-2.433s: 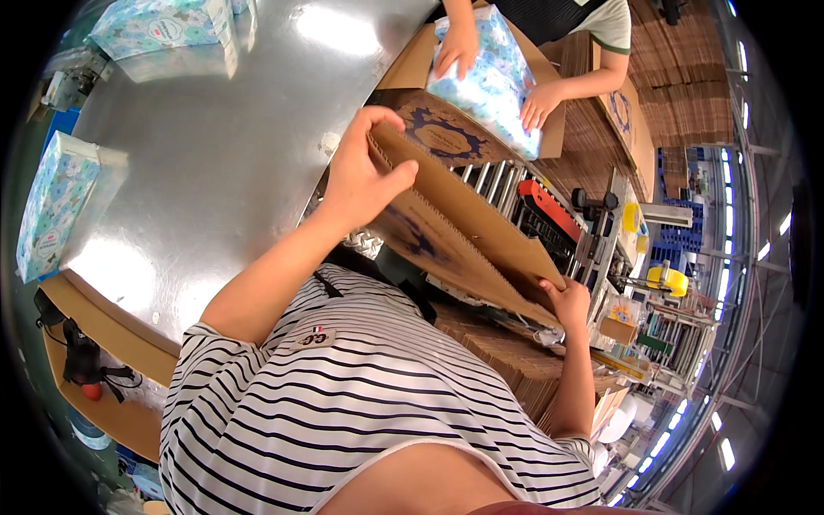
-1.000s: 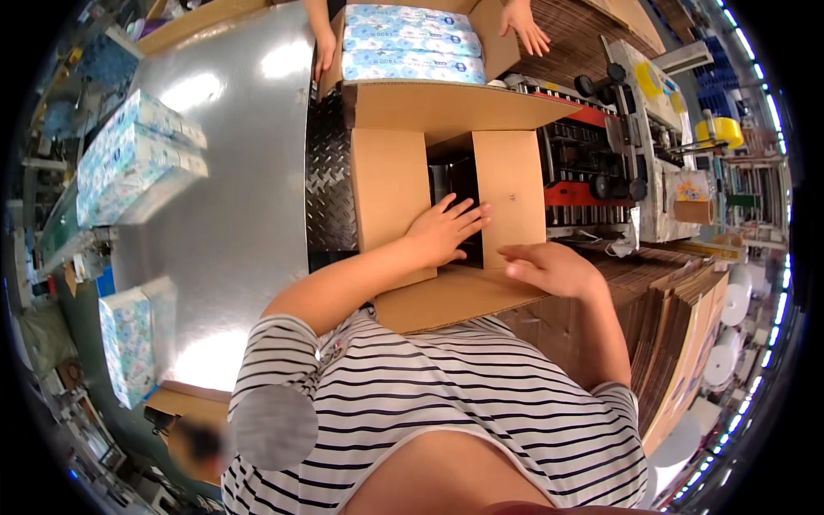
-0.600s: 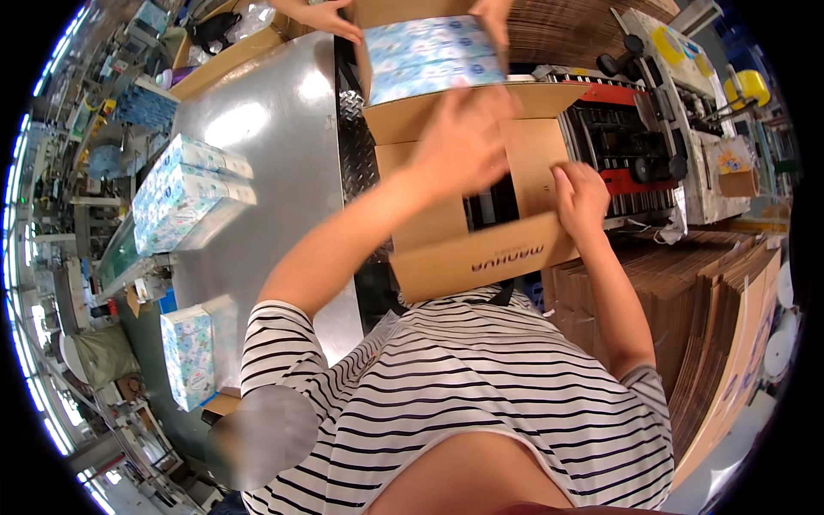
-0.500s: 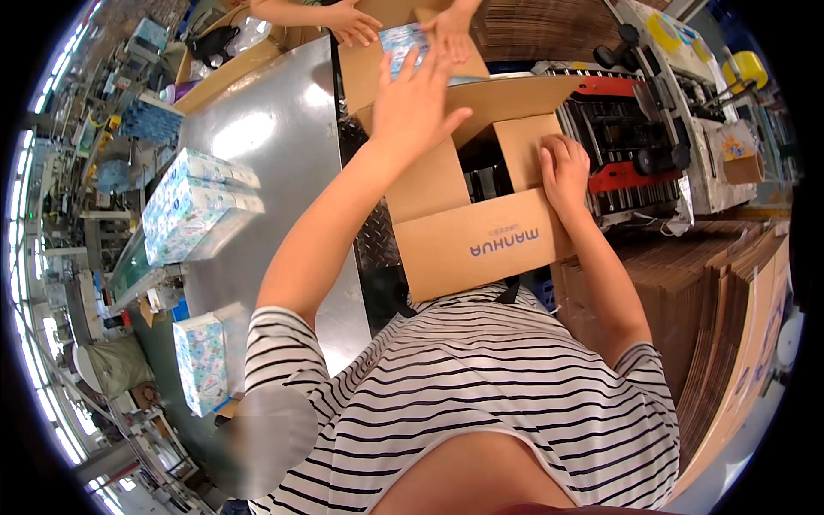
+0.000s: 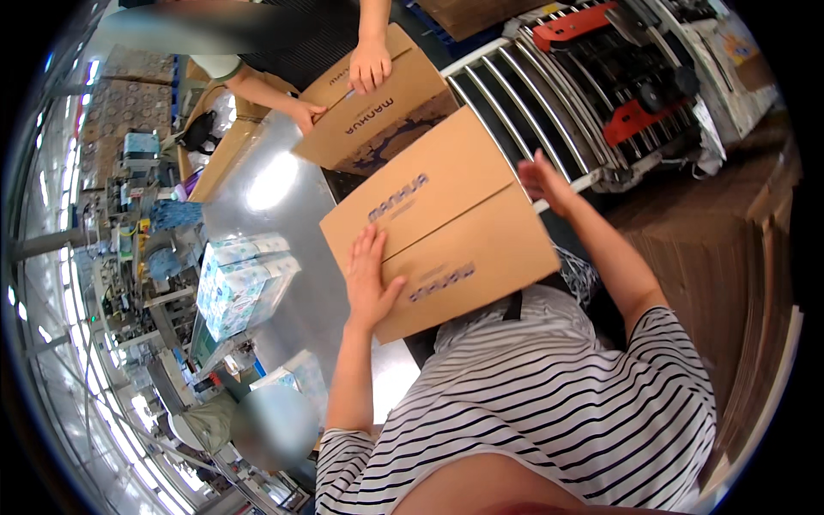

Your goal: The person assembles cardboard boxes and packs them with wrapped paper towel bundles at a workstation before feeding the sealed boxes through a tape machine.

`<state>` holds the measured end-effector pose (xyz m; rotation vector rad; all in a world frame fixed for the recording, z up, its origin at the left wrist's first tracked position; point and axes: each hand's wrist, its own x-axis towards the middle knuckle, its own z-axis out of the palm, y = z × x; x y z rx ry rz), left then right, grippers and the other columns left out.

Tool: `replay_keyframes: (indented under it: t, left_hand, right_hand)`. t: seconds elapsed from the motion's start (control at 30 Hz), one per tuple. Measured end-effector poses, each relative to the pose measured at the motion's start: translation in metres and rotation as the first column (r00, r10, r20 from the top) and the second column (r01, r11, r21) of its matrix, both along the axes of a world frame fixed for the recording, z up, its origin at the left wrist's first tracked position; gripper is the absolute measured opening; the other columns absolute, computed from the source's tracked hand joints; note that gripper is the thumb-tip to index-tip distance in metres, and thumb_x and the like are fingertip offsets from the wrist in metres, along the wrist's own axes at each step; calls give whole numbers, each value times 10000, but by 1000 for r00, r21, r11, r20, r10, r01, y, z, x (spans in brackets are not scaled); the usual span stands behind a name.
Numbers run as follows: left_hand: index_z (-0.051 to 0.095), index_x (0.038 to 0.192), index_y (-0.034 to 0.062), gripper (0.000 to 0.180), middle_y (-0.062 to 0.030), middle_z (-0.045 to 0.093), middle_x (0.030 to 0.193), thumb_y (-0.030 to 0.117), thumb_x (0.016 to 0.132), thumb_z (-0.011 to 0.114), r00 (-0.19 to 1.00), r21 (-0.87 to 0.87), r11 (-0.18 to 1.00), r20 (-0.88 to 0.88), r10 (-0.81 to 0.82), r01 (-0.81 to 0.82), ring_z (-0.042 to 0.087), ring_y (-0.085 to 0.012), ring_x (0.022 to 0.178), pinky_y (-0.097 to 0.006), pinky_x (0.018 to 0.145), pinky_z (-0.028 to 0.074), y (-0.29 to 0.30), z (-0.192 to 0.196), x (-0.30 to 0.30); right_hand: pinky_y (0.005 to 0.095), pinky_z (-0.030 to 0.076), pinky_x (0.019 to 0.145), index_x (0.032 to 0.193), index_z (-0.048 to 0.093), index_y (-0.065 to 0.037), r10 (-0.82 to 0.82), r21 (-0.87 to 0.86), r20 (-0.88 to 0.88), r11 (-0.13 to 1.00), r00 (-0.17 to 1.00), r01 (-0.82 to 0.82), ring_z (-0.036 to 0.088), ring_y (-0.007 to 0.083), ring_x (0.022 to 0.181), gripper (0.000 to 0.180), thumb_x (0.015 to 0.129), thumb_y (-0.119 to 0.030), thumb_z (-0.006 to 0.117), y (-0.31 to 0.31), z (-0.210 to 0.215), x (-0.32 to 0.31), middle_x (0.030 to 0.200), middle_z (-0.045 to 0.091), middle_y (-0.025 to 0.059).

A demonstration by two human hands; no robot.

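In front of me is a brown cardboard box (image 5: 463, 210), its two long top flaps folded down and meeting at a narrow seam. My left hand (image 5: 369, 279) lies flat on its left part, across the seam's near end, with fingers stretched out. Just off the box's right edge, my right hand (image 5: 546, 184) is raised with its fingers apart and holds nothing. Beyond my box, a co-worker's hands (image 5: 371, 67) rest on a second cardboard box (image 5: 386, 107), one on top and one at its left corner.
A metal table (image 5: 313, 206) at left carries blue-and-white tissue packs (image 5: 245, 283). At upper right runs a roller conveyor (image 5: 524, 107) with red parts (image 5: 631, 120). Flattened cardboard (image 5: 699, 257) is stacked at my right. An open carton (image 5: 227, 150) holds a black item beyond the table.
The long flaps of my box have gone from standing apart to folded down. My left hand came back from the far side onto the top; my right hand left the side flap.
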<state>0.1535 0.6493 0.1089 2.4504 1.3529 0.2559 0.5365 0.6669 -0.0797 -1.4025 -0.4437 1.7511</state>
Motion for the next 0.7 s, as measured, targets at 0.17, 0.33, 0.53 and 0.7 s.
replay_keyframes:
  t: [0.17,0.33,0.53,0.7]
  left_hand:
    - [342,1400,-1,571,-189,324,1465,297,929,470,881,-17,946,359,307,-323,267,-349,1371,-427,1129,162,1,-18,-52]
    - [352,1388,-25,477,-182,338,1461,228,984,350,826,9,846,218,519,-534,284,-313,1370,-389,1119,199,-1,-27,-50]
    - [307,1416,-7,575,-174,335,1462,380,990,319,613,-347,776,478,629,-526,286,-288,1368,-383,1115,205,-29,21,13]
    - [189,1471,57,757,-135,338,1451,600,948,257,222,-668,722,688,691,-180,319,-238,1339,-369,1094,266,-54,23,48]
  right_hand:
    - [332,326,1050,1389,398,-36,275,19,205,958,939,-285,483,241,1220,687,975,-557,229,-44,-159,-22,1320,515,144]
    - [347,446,917,1252,521,47,387,-368,475,903,791,-221,586,245,1075,677,963,-537,334,-69,-177,-25,1168,609,182]
    - [231,444,742,937,579,-32,138,168,407,960,903,-223,535,75,810,232,885,-248,647,-108,-60,91,842,596,9]
    - [308,426,932,1249,472,18,44,273,211,957,977,-102,536,177,1092,652,780,-370,706,-144,105,167,1150,581,83]
